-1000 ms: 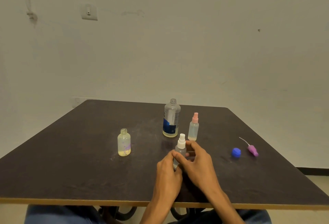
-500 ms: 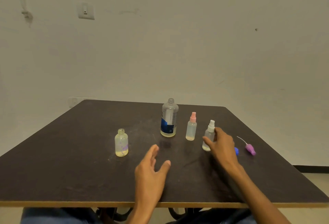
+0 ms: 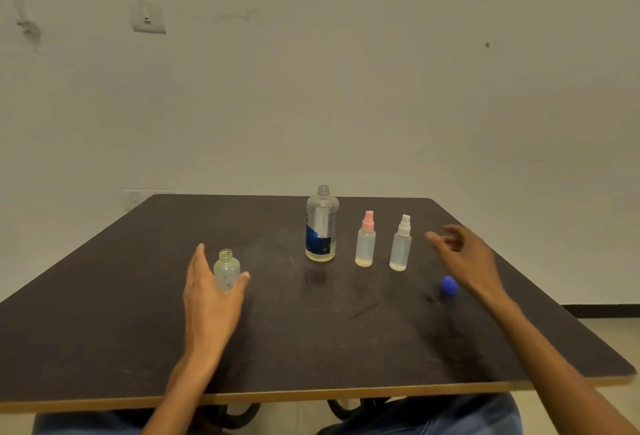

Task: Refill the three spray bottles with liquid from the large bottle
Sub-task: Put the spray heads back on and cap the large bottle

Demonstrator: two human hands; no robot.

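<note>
The large clear bottle (image 3: 322, 227) with a blue label stands uncapped at the table's middle back, with a little liquid at its bottom. To its right stand a pink-topped spray bottle (image 3: 365, 244) and a white-topped spray bottle (image 3: 400, 247), both capped. A small open bottle (image 3: 227, 270) with purple print stands at the left. My left hand (image 3: 207, 296) is open around it, fingers on its left and thumb on its right. My right hand (image 3: 460, 258) hovers open and blurred, just right of the white-topped bottle and apart from it.
A blue cap (image 3: 449, 285) lies on the dark table (image 3: 311, 337) just below my right hand. The table's front edge is close to my lap. A pale wall with a switch plate (image 3: 148, 17) rises behind the table.
My right hand has let go of the white-topped bottle and moved right, now hiding the purple spray head. My left hand has moved left and forward to the small open bottle.
</note>
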